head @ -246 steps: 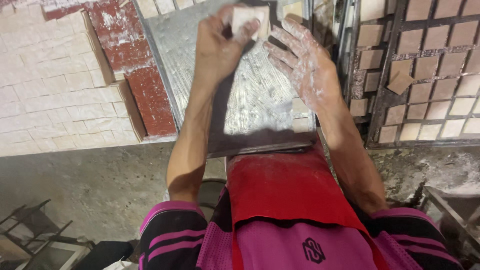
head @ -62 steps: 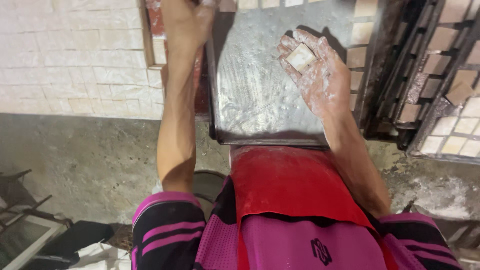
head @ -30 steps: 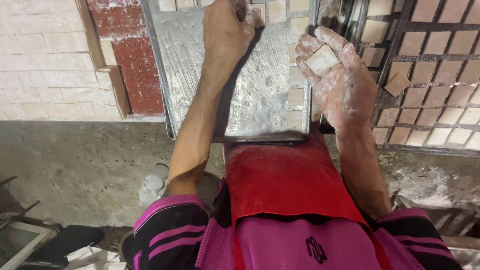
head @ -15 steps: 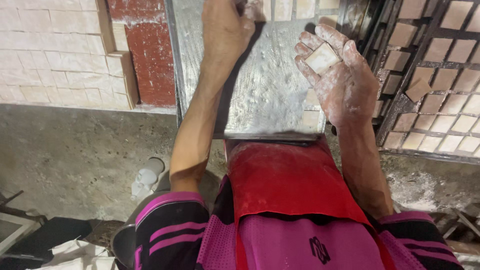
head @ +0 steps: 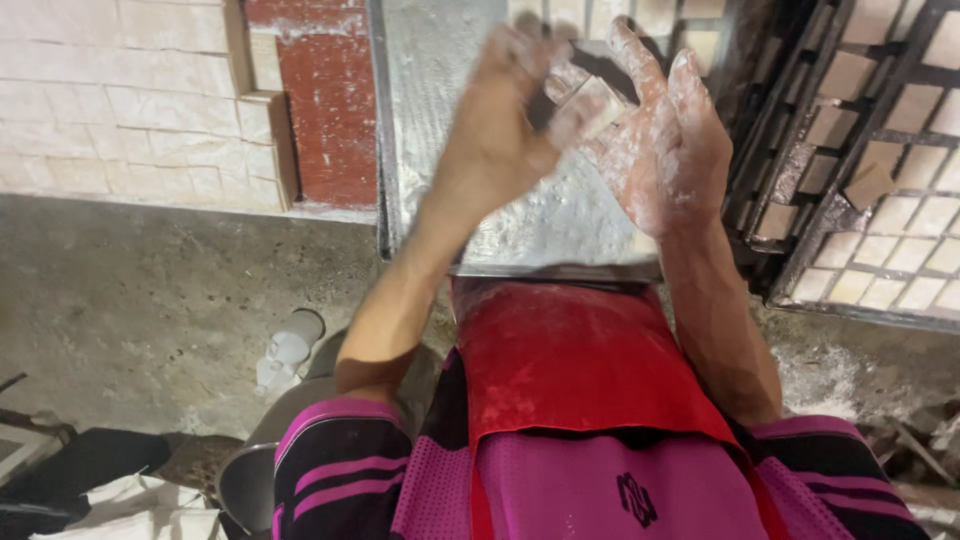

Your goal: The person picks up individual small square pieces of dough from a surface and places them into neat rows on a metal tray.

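- While you look down, pale bricks [head: 120, 110] and a red brick wall piece [head: 330, 110] sit off the grey metal sheet's [head: 560, 220] left edge.
- Your left hand [head: 500, 130] has come over from the sheet's top edge. Its fingers now curl in close by the small pale block [head: 598, 98], so the two hands are meeting. It is blurry, so you cannot tell if it grips.
- Your right hand [head: 665, 150], white with powder, is open wide as before, and the block lies on its fingers near the sheet's top edge.
- Past the right edge, a dark rack [head: 860, 170] holds many little blocks.
- A red cloth [head: 570, 360] covers your lap.
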